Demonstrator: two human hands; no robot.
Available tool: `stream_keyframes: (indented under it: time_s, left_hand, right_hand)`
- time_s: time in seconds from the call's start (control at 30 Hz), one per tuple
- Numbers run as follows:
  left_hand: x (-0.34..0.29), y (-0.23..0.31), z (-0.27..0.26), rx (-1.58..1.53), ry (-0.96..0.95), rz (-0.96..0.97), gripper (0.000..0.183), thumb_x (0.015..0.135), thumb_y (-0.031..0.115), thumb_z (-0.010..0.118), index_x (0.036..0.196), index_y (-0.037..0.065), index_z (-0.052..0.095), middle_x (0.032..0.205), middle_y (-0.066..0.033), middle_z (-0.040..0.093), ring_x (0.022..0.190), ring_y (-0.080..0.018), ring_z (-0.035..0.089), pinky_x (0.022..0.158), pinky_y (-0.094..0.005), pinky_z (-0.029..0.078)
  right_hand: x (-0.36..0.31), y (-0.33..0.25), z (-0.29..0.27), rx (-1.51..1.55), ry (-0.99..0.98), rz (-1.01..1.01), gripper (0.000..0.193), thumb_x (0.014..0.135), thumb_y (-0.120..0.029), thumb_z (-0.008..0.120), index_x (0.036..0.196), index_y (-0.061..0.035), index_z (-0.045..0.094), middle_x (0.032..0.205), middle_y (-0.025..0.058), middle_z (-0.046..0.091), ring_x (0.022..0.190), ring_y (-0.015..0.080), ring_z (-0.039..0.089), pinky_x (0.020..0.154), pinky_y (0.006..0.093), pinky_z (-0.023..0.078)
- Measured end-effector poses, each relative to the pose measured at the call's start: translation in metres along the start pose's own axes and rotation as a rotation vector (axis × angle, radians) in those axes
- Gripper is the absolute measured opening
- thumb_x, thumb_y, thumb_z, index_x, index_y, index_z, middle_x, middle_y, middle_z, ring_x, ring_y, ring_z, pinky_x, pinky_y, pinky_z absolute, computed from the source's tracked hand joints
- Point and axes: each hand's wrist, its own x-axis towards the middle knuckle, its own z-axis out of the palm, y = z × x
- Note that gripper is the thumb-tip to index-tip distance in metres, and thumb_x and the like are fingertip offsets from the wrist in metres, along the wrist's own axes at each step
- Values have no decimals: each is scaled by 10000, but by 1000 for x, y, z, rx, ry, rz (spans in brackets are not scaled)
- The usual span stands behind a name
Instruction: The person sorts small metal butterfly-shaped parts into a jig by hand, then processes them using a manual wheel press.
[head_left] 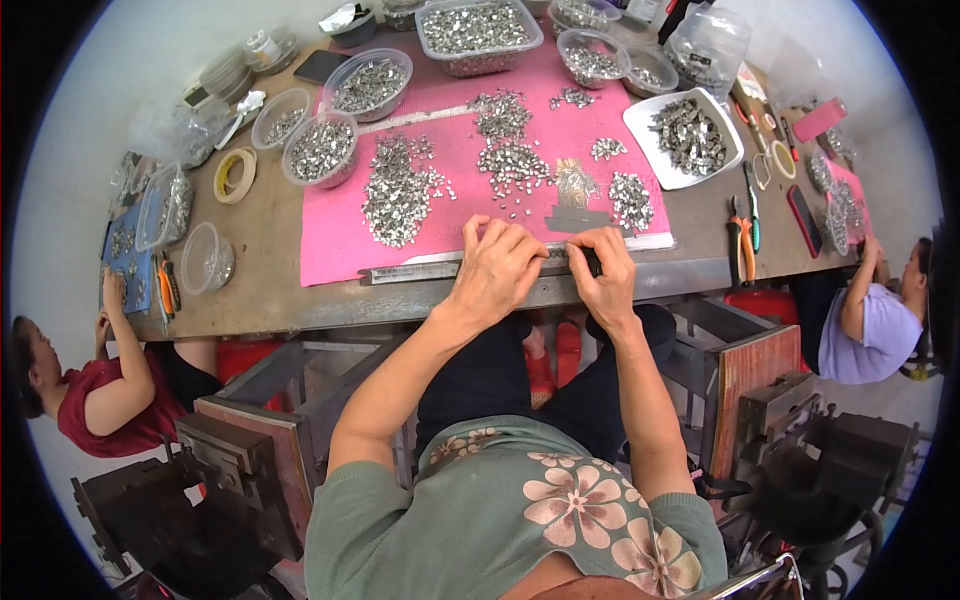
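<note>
Both of my hands work at the table's front edge over a long metal bar (415, 272) that looks like a slotted rail. My left hand (497, 265) is closed, thumb and fingertips pinched together above the rail. Just to its right, my right hand (606, 268) is closed too, with its fingertips pressed down near a dark part. A short row of small dark metal pieces (558, 257) shows between the fingertips; what each hand grips is too small to tell. Beyond my hands lie flat grey strips (578, 219), a bundle of thin pins (576, 180) and a heap of small metal pieces (631, 202).
A pink mat (330, 235) carries more heaps of metal pieces (398, 195). Around it stand plastic tubs (320, 150) and a white tray (735, 160) with darker parts. Orange-handled pliers (741, 240), a phone (804, 220) and a tape roll (235, 175) lie nearby. One person sits at each side.
</note>
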Motion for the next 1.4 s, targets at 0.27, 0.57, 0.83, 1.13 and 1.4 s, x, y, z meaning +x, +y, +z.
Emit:
stream_keyframes:
  time_s: [0.27,0.57,0.83,1.13,1.4]
  left_hand:
    - [-4,9,6,10,30,-105,148,887,139,740,1027,100,710,933,-27,669,900,-217,619,1029,-481,342]
    - [21,-52,-16,190,-88,-166,472,1058,330,505,1452,73,537,1603,-82,421,1472,-503,299,1143,-766,111]
    - [-10,-40,-43,69,-336,-120,405,1066,313,484,1404,136,619,1495,-19,568,1496,-513,256,1109,-817,3]
    - [-8,-44,-43,66,55,-229,130,875,158,762,1001,134,742,874,25,699,895,-173,603,1004,-425,309]
    - [5,-40,-18,143,58,-239,103,848,192,784,909,133,727,829,17,665,868,-202,588,986,-463,308]
  right_hand:
    - [-2,1,1,8,-15,-2,108,832,11,730,911,-20,663,886,109,651,842,299,608,779,387,468]
    - [40,-5,12,-181,-235,-218,311,905,-43,662,1214,-10,666,1242,137,675,1201,338,593,1025,432,437]
    - [40,-6,4,-130,-616,-181,265,957,-74,618,1203,-12,697,1339,120,663,1346,322,534,1133,469,376]
    - [45,-3,7,-15,-353,-18,145,892,-7,670,1026,-5,724,989,128,671,957,316,630,857,414,498]
    - [41,2,25,-122,-267,-67,102,839,-36,745,932,-14,708,873,110,621,870,300,610,787,415,472]
